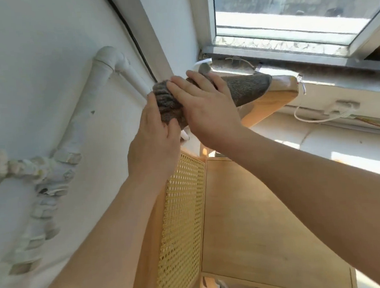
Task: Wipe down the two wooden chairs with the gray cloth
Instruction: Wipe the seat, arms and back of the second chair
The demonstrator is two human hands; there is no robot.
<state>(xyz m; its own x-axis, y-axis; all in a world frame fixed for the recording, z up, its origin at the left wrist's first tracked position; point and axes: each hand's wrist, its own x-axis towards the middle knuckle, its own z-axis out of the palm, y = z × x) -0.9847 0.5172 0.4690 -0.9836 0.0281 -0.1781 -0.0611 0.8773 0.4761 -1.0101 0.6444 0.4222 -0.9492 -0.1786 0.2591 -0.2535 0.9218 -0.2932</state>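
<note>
left hand grips the bunched gray cloth, right hand presses it (fingers straight).

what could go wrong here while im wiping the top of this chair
1. The gray cloth drapes over the wooden chair's top rail, close to a loose white wire. A wide sweep might snag it.
2. The left hand grips the bunched end right beside the white wall pipe, so the knuckles could knock against it.
</note>
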